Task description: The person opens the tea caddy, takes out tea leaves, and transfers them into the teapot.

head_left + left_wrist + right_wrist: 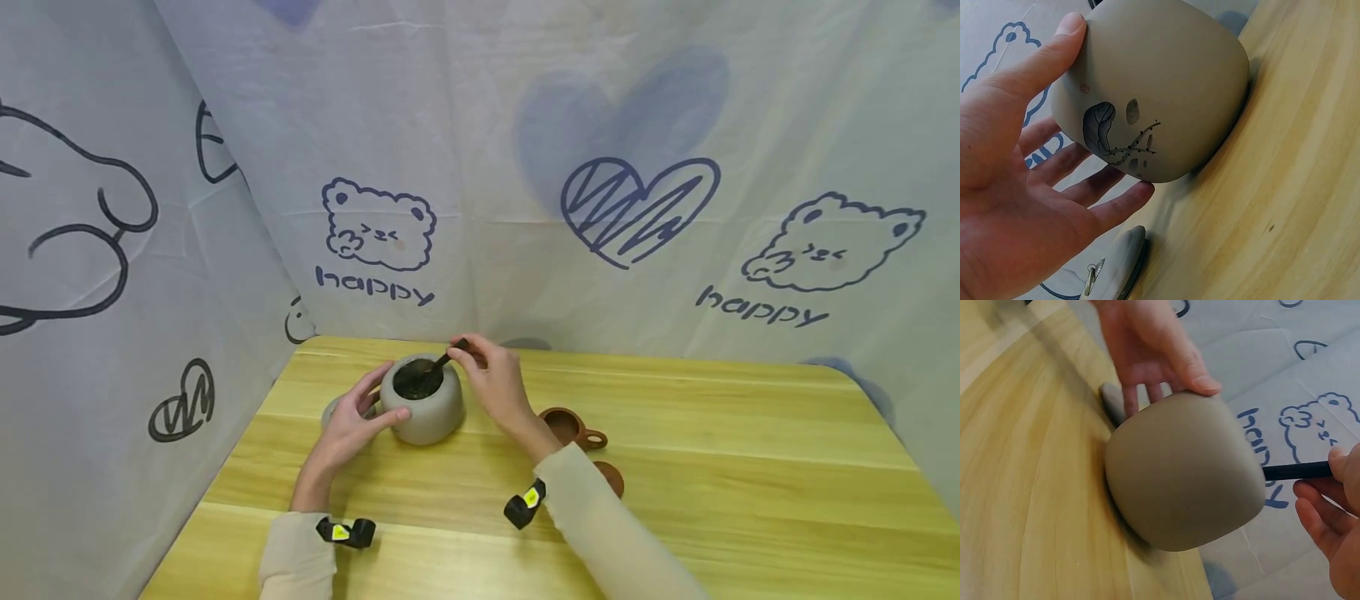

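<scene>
- The gray pot [435, 422] stands upright on the yellow wooden surface [750, 475], a bit left of the middle in the head view, low in the frame.
- The left hand [352, 427] holds the pot's side, with the thumb on the near side.
- The right hand [495, 382] pinches a thin black stick [1297, 470], which leans into the pot's round top.
- Dark stuff [408, 388] shows inside the pot.
- A gray lid [1119, 269] with a ring is near the left hand, at the bottom of the left wrist view.
- Right of the pot sit a brown cup [562, 427] and a brown disc [612, 477], partly behind the right sleeve [607, 521].
</scene>
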A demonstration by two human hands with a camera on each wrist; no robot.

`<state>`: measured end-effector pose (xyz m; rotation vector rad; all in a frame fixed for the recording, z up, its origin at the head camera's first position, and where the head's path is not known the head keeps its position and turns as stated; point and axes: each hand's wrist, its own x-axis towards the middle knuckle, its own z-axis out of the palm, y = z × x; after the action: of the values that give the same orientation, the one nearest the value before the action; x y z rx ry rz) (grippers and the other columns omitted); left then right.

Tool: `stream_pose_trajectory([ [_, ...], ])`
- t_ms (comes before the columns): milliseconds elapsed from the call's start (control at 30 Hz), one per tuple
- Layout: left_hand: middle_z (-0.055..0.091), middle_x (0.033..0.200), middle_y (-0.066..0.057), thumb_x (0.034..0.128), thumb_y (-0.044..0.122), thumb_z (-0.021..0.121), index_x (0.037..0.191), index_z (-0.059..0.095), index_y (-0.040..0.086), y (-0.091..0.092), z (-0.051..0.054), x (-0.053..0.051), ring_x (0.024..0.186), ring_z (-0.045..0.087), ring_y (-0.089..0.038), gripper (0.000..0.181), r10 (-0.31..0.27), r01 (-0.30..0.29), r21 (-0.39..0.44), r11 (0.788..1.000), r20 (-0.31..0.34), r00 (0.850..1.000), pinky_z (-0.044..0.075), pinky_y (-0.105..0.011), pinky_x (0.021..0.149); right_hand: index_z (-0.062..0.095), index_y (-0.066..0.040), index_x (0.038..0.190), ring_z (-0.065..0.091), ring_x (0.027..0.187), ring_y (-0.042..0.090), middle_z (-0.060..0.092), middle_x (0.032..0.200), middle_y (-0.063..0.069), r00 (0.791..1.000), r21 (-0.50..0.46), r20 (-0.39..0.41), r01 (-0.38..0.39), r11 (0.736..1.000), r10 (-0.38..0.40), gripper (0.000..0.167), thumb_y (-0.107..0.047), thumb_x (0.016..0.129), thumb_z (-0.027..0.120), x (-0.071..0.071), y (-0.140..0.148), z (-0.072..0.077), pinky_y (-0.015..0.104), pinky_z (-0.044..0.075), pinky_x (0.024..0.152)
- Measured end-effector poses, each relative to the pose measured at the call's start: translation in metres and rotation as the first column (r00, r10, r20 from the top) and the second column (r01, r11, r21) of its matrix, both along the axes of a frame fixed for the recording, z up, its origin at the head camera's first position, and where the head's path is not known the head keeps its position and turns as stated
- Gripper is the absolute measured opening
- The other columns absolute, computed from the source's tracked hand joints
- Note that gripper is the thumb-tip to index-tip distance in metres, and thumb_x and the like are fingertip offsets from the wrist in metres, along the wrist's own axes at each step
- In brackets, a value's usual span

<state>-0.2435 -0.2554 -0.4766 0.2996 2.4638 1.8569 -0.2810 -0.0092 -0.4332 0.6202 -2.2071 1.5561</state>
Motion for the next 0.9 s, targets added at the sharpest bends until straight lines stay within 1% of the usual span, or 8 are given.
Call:
stream_pose_trajectory([
  [133, 0.032, 0.164, -0.012, 0.0910, 0.022, 0.081, 0.160, 0.037, 0.019, -0.0002, -0.0004, 0.0004, 0.149, 0.032, -0.042, 0.082, 0.003, -0.003, -0.011, 1.000, 0.000, 1.000, 0.035, -0.055, 0.117, 0.074, -0.004, 0.110, 0.073, 0.096, 0.018, 0.076, 0.104, 0.006, 0.997, 0.099, -0.070, -0.005, 0.995, 0.012, 0.015, -0.014, 0.101, 0.067, -0.0012, -0.0051, -0.0016, 0.030, 0.060, 0.085],
  [267, 0.032, 0.164, -0.013, 0.0920, 0.022, 0.080, 0.160, 0.037, 0.018, -0.0001, -0.0017, 0.0009, 0.148, 0.031, -0.043, 0.081, 0.001, -0.001, -0.019, 1.000, -0.005, 1.000, 0.035, -0.057, 0.116, 0.074, -0.003, 0.109, 0.070, 0.093, 0.017, 0.072, 0.103, 0.007, 0.988, 0.196, -0.150, -0.011, 0.981, 0.041, 0.014, -0.012, 0.100, 0.068, -0.0013, -0.0084, -0.0025, 0.028, 0.061, 0.081],
  [333, 0.031, 0.164, -0.014, 0.0926, 0.021, 0.080, 0.160, 0.036, 0.017, -0.0006, -0.0025, 0.0012, 0.148, 0.031, -0.044, 0.081, -0.002, 0.002, -0.022, 1.000, -0.009, 1.000, 0.034, -0.057, 0.116, 0.074, -0.003, 0.107, 0.068, 0.090, 0.017, 0.069, 0.101, 0.007, 0.984, 0.233, -0.171, -0.006, 0.972, 0.047, 0.013, -0.013, 0.100, 0.068, -0.0011, -0.0095, -0.0034, 0.028, 0.060, 0.078],
  [467, 0.031, 0.165, -0.014, 0.0931, 0.023, 0.079, 0.161, 0.035, 0.017, -0.0016, -0.0036, 0.0015, 0.149, 0.030, -0.044, 0.081, -0.006, 0.005, -0.025, 1.000, -0.008, 1.000, 0.035, -0.058, 0.116, 0.074, -0.004, 0.104, 0.066, 0.087, 0.018, 0.067, 0.099, 0.006, 0.983, 0.282, -0.180, 0.015, 0.959, 0.038, 0.011, -0.012, 0.101, 0.067, -0.0016, -0.0109, -0.0048, 0.032, 0.059, 0.078],
  [567, 0.030, 0.165, -0.013, 0.0931, 0.024, 0.079, 0.161, 0.034, 0.018, -0.0017, -0.0039, 0.0011, 0.149, 0.030, -0.044, 0.082, -0.010, 0.010, -0.025, 1.000, -0.008, 1.000, 0.036, -0.057, 0.115, 0.073, -0.005, 0.103, 0.066, 0.089, 0.019, 0.067, 0.099, 0.006, 0.982, 0.311, -0.185, 0.024, 0.950, 0.036, 0.010, -0.012, 0.102, 0.066, -0.0026, -0.0111, -0.0046, 0.034, 0.058, 0.080],
  [700, 0.030, 0.165, -0.011, 0.0926, 0.025, 0.080, 0.161, 0.035, 0.020, -0.0017, -0.0042, 0.0003, 0.149, 0.031, -0.043, 0.082, -0.011, 0.010, -0.027, 1.000, -0.008, 1.000, 0.037, -0.057, 0.115, 0.072, -0.005, 0.100, 0.067, 0.086, 0.020, 0.069, 0.096, 0.006, 0.982, 0.333, -0.186, 0.027, 0.943, 0.038, 0.010, -0.013, 0.102, 0.066, -0.0034, -0.0105, -0.0032, 0.035, 0.058, 0.077],
  [800, 0.030, 0.165, -0.012, 0.0925, 0.024, 0.080, 0.161, 0.035, 0.018, -0.0023, -0.0048, -0.0003, 0.149, 0.031, -0.043, 0.082, -0.007, 0.007, -0.027, 1.000, -0.008, 1.000, 0.037, -0.057, 0.115, 0.072, -0.005, 0.099, 0.066, 0.081, 0.019, 0.070, 0.093, 0.006, 0.985, 0.345, -0.169, 0.023, 0.938, 0.038, 0.011, -0.014, 0.102, 0.066, -0.0035, -0.0105, -0.0030, 0.034, 0.057, 0.073],
  [900, 0.030, 0.165, -0.013, 0.0926, 0.023, 0.080, 0.161, 0.035, 0.017, -0.0023, -0.0047, -0.0004, 0.149, 0.031, -0.044, 0.082, -0.004, 0.004, -0.022, 1.000, -0.006, 1.000, 0.037, -0.058, 0.115, 0.074, -0.007, 0.097, 0.063, 0.074, 0.017, 0.070, 0.086, 0.003, 0.992, 0.332, -0.126, 0.013, 0.943, 0.030, 0.012, -0.014, 0.102, 0.066, -0.0030, -0.0109, -0.0038, 0.031, 0.054, 0.068],
])
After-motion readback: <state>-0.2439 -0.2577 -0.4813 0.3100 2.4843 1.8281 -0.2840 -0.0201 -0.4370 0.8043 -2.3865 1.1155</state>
